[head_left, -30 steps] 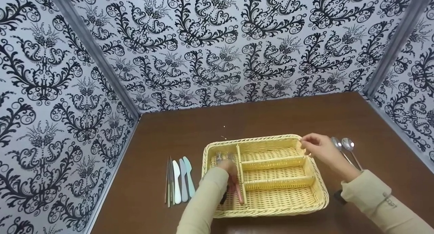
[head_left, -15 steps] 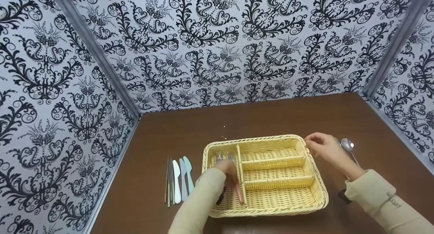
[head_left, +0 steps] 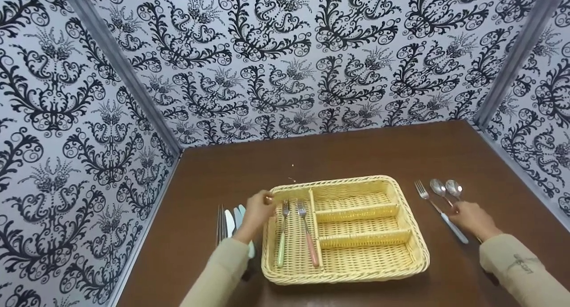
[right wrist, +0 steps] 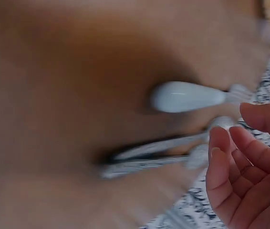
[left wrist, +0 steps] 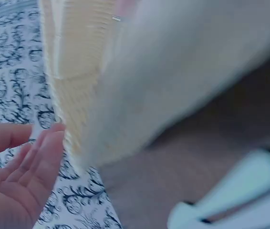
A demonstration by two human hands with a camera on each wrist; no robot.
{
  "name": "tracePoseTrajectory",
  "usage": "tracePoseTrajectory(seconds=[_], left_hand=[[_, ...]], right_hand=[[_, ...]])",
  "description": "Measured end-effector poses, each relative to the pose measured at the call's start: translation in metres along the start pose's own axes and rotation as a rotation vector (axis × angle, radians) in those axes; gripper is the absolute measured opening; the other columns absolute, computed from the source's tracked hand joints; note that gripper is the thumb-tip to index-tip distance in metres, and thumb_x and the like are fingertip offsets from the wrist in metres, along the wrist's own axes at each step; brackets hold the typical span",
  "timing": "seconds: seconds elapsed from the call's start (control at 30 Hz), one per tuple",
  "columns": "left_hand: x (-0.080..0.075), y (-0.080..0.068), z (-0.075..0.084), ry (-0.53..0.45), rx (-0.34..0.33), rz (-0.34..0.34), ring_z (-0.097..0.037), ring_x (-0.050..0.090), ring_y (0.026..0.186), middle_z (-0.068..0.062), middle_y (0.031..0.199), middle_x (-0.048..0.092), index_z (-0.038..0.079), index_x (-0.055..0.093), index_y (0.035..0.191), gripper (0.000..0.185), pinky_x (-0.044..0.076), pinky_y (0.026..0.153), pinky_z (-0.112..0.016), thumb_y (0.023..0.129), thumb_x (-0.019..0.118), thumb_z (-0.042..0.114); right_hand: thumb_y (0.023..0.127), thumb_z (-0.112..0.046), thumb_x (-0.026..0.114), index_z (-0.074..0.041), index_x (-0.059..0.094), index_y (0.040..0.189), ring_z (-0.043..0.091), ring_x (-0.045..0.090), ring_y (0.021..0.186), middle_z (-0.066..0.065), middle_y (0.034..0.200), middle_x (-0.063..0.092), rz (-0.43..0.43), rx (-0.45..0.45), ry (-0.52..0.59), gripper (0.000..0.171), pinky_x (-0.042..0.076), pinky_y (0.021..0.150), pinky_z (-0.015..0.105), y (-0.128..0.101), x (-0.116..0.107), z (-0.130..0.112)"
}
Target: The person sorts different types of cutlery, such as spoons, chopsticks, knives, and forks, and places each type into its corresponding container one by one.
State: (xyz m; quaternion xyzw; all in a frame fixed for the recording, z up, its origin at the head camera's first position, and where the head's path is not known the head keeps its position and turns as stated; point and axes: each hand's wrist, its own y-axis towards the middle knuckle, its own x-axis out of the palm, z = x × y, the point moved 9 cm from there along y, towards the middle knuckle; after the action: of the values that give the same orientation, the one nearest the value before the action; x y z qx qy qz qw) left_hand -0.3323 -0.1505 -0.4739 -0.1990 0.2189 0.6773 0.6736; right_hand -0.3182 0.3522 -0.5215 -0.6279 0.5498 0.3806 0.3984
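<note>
My left hand hovers at the far left corner of the wicker basket, its fingers loosely bent and holding nothing. In the basket's left compartment lie a green-handled fork and a pink-handled fork. My right hand is over the table right of the basket. The right wrist view shows its loosely curved fingers with nothing between them. Beside this hand lie a fork with a pale blue-grey handle and two spoons, whose handles are partly hidden by the hand in the head view.
Left of the basket, chopsticks and several table knives lie side by side, partly covered by the left arm. Three compartments on the basket's right side have bare wicker floors. Patterned walls enclose the brown table.
My left hand has lifted out of the left compartment and moved left, uncovering both forks. My right hand has moved right and nearer, away from the basket rim, so the pale-handled fork shows.
</note>
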Motion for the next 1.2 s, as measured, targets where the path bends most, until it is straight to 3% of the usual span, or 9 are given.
tracePoseTrajectory(seconds=[0.13, 0.23, 0.37, 0.5, 0.73, 0.9, 1.03, 1.2], left_hand=[[-0.015, -0.006, -0.010, 0.037, 0.008, 0.092, -0.018, 0.059, 0.068, -0.014, 0.083, 0.063, -0.005, 0.060, 0.103, 0.023, 0.048, 0.053, -0.026, 0.081, 0.055, -0.002], [-0.017, -0.008, -0.015, 0.017, -0.009, 0.104, -0.018, 0.059, 0.070, -0.014, 0.084, 0.064, -0.005, 0.060, 0.102, 0.022, 0.048, 0.054, -0.027, 0.081, 0.055, -0.001], [-0.015, -0.009, -0.014, -0.004, -0.011, 0.098, -0.019, 0.059, 0.071, -0.015, 0.086, 0.064, -0.005, 0.059, 0.104, 0.023, 0.049, 0.055, -0.027, 0.082, 0.055, 0.000], [-0.013, -0.010, -0.007, -0.016, 0.018, 0.085, -0.017, 0.059, 0.067, -0.015, 0.085, 0.063, -0.006, 0.058, 0.104, 0.024, 0.050, 0.054, -0.026, 0.082, 0.054, -0.001], [-0.009, -0.010, -0.001, -0.023, 0.014, 0.049, -0.020, 0.061, 0.068, -0.021, 0.090, 0.063, -0.006, 0.057, 0.107, 0.025, 0.051, 0.056, -0.028, 0.083, 0.053, -0.002], [-0.004, -0.010, 0.001, -0.022, 0.022, 0.025, -0.019, 0.060, 0.063, -0.017, 0.086, 0.063, -0.006, 0.058, 0.107, 0.024, 0.049, 0.052, -0.025, 0.083, 0.054, -0.002], [-0.002, -0.010, 0.007, -0.025, 0.040, 0.017, -0.015, 0.059, 0.059, -0.012, 0.083, 0.062, -0.005, 0.059, 0.105, 0.023, 0.048, 0.049, -0.024, 0.082, 0.055, -0.002], [0.006, -0.014, 0.026, 0.013, 0.075, -0.009, -0.016, 0.060, 0.068, -0.011, 0.086, 0.063, -0.001, 0.060, 0.103, 0.021, 0.048, 0.054, -0.025, 0.083, 0.057, 0.003]], right_hand=[[0.077, -0.013, 0.058, 0.008, 0.059, 0.090, 0.032, 0.056, 0.068, 0.026, 0.085, 0.058, -0.069, 0.040, 0.002, 0.024, 0.045, 0.057, 0.048, -0.002, 0.011, 0.010], [0.076, -0.012, 0.057, 0.004, 0.060, 0.084, 0.026, 0.053, 0.063, 0.018, 0.076, 0.059, -0.084, 0.062, 0.015, 0.018, 0.043, 0.053, 0.043, -0.001, 0.015, 0.013], [0.074, -0.011, 0.056, -0.003, 0.059, 0.071, 0.020, 0.049, 0.057, 0.007, 0.065, 0.054, -0.084, 0.095, 0.040, 0.009, 0.039, 0.048, 0.036, -0.002, 0.020, 0.014], [0.072, -0.013, 0.056, -0.011, 0.051, 0.059, 0.017, 0.044, 0.053, -0.001, 0.057, 0.045, -0.078, 0.132, 0.071, 0.014, 0.034, 0.045, 0.031, -0.004, 0.023, 0.016], [0.072, -0.021, 0.059, -0.007, 0.049, 0.065, 0.019, 0.045, 0.056, 0.004, 0.061, 0.046, -0.076, 0.151, 0.077, 0.018, 0.035, 0.047, 0.033, 0.000, 0.026, 0.013], [0.072, -0.022, 0.060, -0.005, 0.051, 0.066, 0.018, 0.045, 0.055, 0.003, 0.061, 0.046, -0.092, 0.125, 0.089, 0.021, 0.036, 0.048, 0.031, 0.003, 0.026, 0.011], [0.074, -0.019, 0.058, -0.004, 0.052, 0.065, 0.015, 0.045, 0.054, 0.000, 0.060, 0.047, -0.057, 0.103, 0.193, 0.019, 0.038, 0.049, 0.028, 0.005, 0.015, 0.006], [0.080, -0.014, 0.055, 0.000, 0.054, 0.074, 0.010, 0.045, 0.049, -0.004, 0.055, 0.046, 0.030, 0.062, 0.436, 0.015, 0.041, 0.047, 0.026, 0.010, -0.014, -0.022]])
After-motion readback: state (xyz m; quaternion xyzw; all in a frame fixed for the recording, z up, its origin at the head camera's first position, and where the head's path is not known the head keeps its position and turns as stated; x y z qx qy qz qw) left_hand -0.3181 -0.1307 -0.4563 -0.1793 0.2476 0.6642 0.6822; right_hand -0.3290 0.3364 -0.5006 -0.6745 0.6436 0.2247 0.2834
